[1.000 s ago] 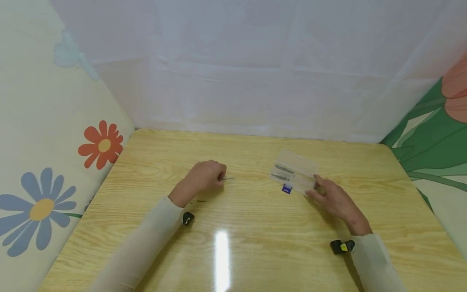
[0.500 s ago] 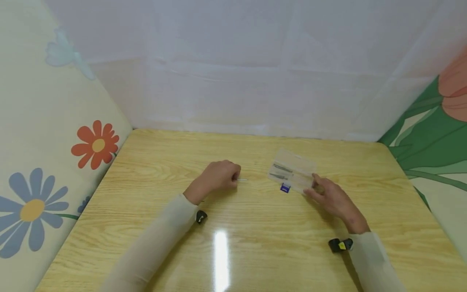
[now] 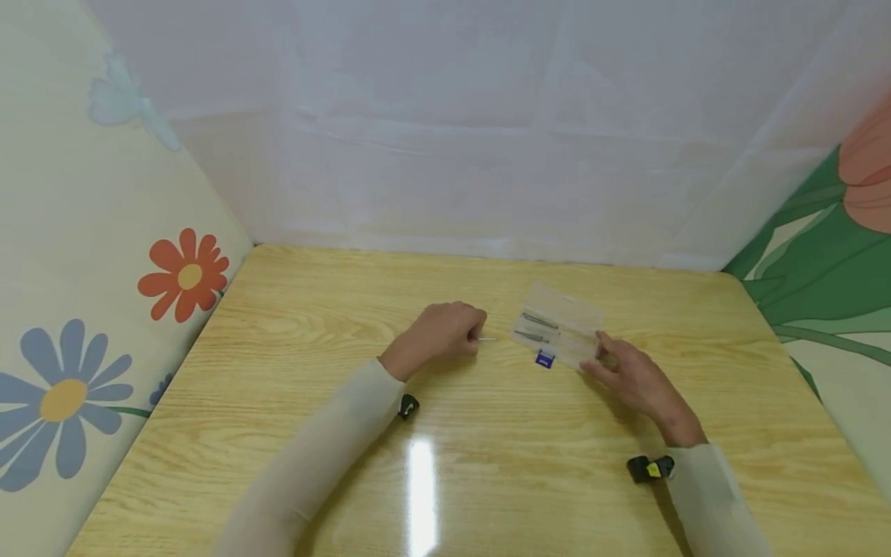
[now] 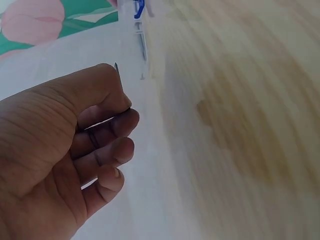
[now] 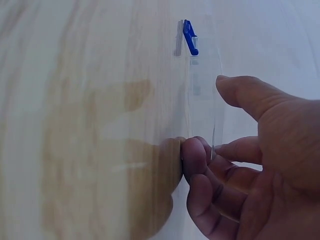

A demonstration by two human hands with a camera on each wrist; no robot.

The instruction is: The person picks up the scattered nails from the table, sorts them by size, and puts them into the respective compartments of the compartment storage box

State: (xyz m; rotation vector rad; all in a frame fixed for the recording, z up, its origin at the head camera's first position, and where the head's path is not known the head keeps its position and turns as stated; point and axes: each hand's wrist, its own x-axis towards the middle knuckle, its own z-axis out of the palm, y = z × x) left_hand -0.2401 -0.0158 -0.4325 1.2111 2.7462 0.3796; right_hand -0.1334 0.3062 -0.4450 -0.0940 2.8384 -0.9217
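Note:
My left hand (image 3: 440, 333) pinches a thin metal rod (image 3: 489, 339) with a pointed end between thumb and forefinger. In the left wrist view the rod (image 4: 119, 77) sticks up past the fingertips. A flat clear plastic case (image 3: 578, 313) lies just right of the left hand, its lid folded back. Two slim metal pieces, an upper one (image 3: 540, 320) and a lower one (image 3: 532, 336), lie in it. At its front edge is a blue latch (image 3: 545, 358). My right hand (image 3: 636, 383) holds the case's right end, thumb over the near corner, as the right wrist view confirms.
The wood-grain table (image 3: 529, 480) has a bright light reflection near its front. A white cloth (image 3: 445, 155) hangs along the back edge. Flower-printed panels stand at the left (image 3: 63, 232) and right (image 3: 821, 255). A black wrist camera is on each sleeve.
My left hand has moved right across the table with the thin rod, closer to the case. The right hand stays at the case's right end.

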